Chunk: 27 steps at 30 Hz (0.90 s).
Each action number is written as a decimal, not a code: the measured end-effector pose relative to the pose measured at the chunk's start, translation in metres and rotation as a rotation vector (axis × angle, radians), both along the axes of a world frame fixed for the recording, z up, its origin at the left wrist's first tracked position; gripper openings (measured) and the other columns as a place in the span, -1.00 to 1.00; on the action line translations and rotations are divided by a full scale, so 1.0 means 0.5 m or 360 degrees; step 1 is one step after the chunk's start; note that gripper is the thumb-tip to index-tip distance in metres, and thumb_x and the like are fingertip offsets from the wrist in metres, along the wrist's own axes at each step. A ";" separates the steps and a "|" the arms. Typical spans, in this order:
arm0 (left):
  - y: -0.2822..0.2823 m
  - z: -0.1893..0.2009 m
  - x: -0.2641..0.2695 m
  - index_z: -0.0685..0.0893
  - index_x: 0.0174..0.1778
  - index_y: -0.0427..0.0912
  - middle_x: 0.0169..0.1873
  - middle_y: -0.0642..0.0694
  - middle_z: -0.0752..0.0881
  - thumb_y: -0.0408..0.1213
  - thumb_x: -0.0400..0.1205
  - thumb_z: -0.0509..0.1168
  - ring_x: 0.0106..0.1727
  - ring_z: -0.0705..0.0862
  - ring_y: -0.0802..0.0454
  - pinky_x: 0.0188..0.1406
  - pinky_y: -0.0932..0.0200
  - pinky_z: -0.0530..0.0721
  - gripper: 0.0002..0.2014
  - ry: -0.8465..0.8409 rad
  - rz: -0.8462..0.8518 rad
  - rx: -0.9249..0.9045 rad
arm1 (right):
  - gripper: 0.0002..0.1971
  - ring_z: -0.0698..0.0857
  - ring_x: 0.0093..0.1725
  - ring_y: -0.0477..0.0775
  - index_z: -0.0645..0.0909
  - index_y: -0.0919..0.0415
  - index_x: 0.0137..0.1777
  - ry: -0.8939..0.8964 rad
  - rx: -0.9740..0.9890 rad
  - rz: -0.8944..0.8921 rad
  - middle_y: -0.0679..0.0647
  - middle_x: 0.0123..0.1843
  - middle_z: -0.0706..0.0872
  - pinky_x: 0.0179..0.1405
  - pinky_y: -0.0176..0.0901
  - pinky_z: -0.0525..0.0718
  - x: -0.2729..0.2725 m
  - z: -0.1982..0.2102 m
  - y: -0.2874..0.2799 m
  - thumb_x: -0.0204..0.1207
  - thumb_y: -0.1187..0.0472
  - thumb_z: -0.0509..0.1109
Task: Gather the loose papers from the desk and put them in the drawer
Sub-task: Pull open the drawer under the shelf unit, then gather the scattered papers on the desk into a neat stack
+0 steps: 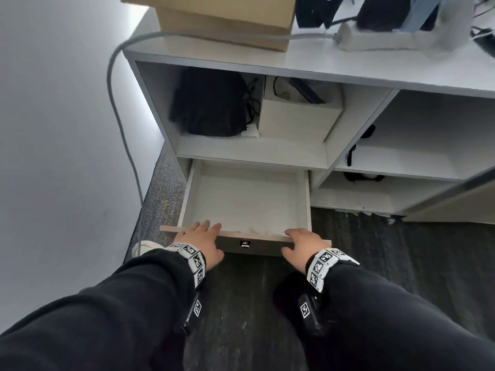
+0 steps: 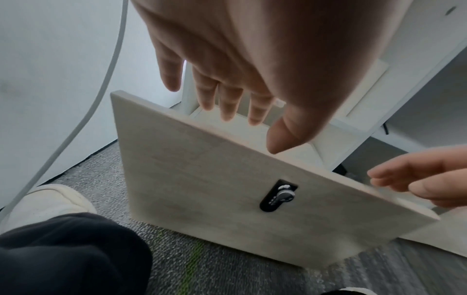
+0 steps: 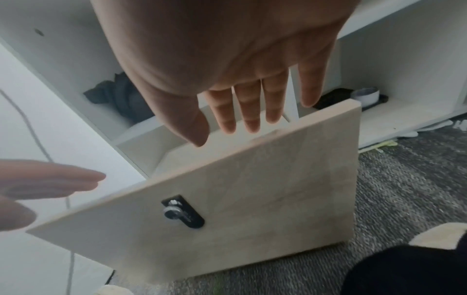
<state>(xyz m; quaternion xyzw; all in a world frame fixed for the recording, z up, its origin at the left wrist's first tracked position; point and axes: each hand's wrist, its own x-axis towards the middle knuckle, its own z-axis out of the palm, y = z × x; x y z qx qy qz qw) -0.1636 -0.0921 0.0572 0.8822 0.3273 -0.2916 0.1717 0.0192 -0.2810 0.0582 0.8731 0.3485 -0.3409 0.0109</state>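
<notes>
Grey carpet, white desk (image 1: pixel 348 68) above us. Pale wood-fronted drawer (image 1: pixel 246 199) pulled out, white sheets apparently lying inside. Our left hand (image 1: pixel 205 241) and right hand (image 1: pixel 301 246) flat-fingered at its front edge, gripping nothing; drawer slides straight away from us, hands equally near.

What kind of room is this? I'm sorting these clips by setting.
Probably an office or study workspace: a white desk with open shelf compartments, a pulled-out drawer with a lock on its front, a power strip and cardboard box on top, and grey carpet tiles.
</notes>
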 end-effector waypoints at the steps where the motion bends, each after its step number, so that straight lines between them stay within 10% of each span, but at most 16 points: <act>1: -0.006 0.020 0.006 0.09 0.71 0.12 0.74 -0.03 0.16 0.03 0.56 0.18 0.73 0.14 -0.10 0.63 -0.19 0.24 -0.24 -0.0035 -0.0012 0.0000 | -0.41 0.51 0.52 0.12 0.37 -0.04 0.60 -0.0007 0.0034 -0.0020 -0.01 0.58 0.49 0.45 0.08 0.56 0.000 0.017 -0.003 0.55 -0.09 0.20; 9: -0.083 0.239 0.056 0.20 0.69 0.14 0.64 0.02 0.41 0.01 0.59 0.18 0.57 0.47 -0.08 0.43 -0.03 0.53 -0.31 -0.0454 -0.0039 0.0096 | -0.49 0.72 0.05 -0.01 0.47 -0.12 0.49 -0.0089 0.0417 -0.0273 -0.18 0.05 0.72 0.08 -0.10 0.68 -0.002 0.227 -0.061 0.52 -0.11 0.17; 27: -0.515 0.685 0.077 0.69 0.19 0.18 -0.12 0.24 0.73 0.00 0.60 0.21 0.03 0.73 0.08 0.18 0.10 0.68 -0.72 -0.1314 -0.0701 0.0011 | -0.68 0.75 -0.16 -0.09 0.69 -0.16 -0.14 -0.0690 0.1172 -0.0872 -0.17 -0.22 0.82 0.02 -0.01 0.73 -0.155 0.651 -0.574 0.40 -0.23 0.15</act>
